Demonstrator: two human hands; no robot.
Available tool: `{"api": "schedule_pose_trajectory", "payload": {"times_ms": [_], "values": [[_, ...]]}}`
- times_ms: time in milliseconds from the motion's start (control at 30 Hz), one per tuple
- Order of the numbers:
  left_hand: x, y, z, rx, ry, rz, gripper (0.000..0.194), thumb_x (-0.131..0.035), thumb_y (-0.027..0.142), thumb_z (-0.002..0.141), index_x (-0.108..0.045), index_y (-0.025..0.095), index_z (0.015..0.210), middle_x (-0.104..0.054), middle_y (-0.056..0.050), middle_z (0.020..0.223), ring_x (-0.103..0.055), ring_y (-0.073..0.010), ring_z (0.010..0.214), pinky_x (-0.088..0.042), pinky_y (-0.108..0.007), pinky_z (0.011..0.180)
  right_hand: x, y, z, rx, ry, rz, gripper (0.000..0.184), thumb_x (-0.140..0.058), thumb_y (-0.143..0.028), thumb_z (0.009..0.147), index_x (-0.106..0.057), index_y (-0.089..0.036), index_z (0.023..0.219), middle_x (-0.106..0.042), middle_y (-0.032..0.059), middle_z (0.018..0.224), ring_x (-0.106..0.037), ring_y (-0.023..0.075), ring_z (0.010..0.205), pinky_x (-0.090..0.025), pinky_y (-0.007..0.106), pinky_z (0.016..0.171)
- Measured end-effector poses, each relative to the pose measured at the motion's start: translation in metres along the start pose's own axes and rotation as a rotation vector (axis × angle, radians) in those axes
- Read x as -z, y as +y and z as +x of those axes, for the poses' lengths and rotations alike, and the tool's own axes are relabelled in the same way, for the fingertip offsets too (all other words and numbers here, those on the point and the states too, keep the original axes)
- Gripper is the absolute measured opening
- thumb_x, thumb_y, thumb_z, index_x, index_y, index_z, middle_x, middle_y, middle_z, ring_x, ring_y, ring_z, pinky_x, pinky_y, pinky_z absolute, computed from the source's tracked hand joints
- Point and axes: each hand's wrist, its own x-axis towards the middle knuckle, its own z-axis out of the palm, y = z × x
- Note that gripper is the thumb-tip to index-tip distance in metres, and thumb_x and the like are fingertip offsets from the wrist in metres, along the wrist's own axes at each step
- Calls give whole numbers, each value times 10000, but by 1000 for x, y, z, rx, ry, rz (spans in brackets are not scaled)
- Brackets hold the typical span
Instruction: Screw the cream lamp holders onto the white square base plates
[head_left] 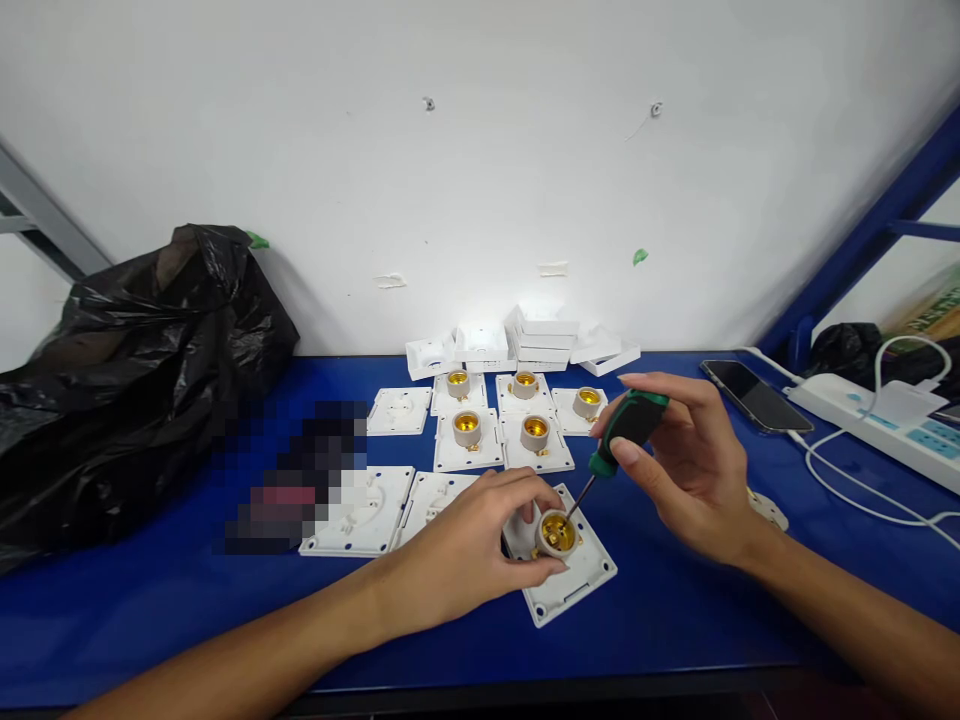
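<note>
My left hand [469, 545] is closed around a beige lamp socket with a brass inside [556, 533], which sits on a white square plate [577, 575] lying on the blue table. My right hand [686, 460] grips a screwdriver with a green and black handle [626, 428]. Its thin shaft slants down and its tip is inside the socket.
Several more white plates with brass sockets [499, 420] lie in rows behind, with bare plates [360, 510] to the left and stacked white covers [525, 340] by the wall. A black plastic bag [127, 380] fills the left. A phone [754, 393], power strip [885, 415] and white cables lie right.
</note>
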Motion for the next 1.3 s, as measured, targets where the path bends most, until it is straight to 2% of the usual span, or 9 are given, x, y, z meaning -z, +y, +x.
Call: {"api": "schedule_pose_trajectory", "payload": {"times_ms": [333, 533, 733, 867, 1100, 1300], "values": [[-1, -1, 0, 22, 7, -19, 307, -869, 276, 809, -617, 233, 978, -592, 38, 912, -576, -175, 898, -430, -292, 807, 0, -1, 0, -17, -5, -11, 495, -646, -113, 948, -526, -333, 1374, -651, 47, 1120, -678, 190, 918, -595, 369, 733], [1, 2, 1, 23, 5, -27, 291, -859, 277, 815, -620, 228, 975, -597, 30, 911, -576, -178, 885, -432, -291, 787, -1, 0, -1, -8, -8, -44, 475, -650, -141, 946, -521, -333, 1362, -647, 61, 1148, -681, 236, 1013, -603, 418, 767], [1, 0, 1, 25, 6, -21, 302, -871, 302, 807, -627, 227, 968, -595, 26, 895, -577, -180, 867, -432, -288, 772, -1, 1, -2, -10, -10, -44, 473, -643, -140, 948, -513, -330, 1361, -641, 71, 1154, -669, 245, 1076, -607, 418, 766], [1, -1, 0, 18, 9, -4, 373, -913, 354, 769, -610, 222, 942, -608, 28, 904, -573, -184, 874, -419, -281, 763, 0, 1, -1, -11, -9, -29, 480, -653, -130, 943, -523, -329, 1360, -633, 70, 1192, -676, 218, 1010, -600, 394, 757], [1, -1, 1, -18, -2, -16, 412, -910, 391, 774, -621, 240, 1027, -627, 4, 1015, -580, -202, 955, -441, -298, 839, 0, -2, -1, -38, -1, -9, 453, -648, -149, 952, -527, -321, 1353, -627, 73, 1202, -683, 204, 934, -602, 368, 700], [3, 0, -1, -105, -24, -9, 354, -834, 202, 796, -652, 258, 1095, -633, -15, 1101, -574, -235, 1114, -433, -349, 1002, -1, -2, 0, -31, 13, -21, 451, -657, -163, 948, -533, -330, 1348, -652, 49, 1086, -686, 217, 933, -618, 388, 727]]}}
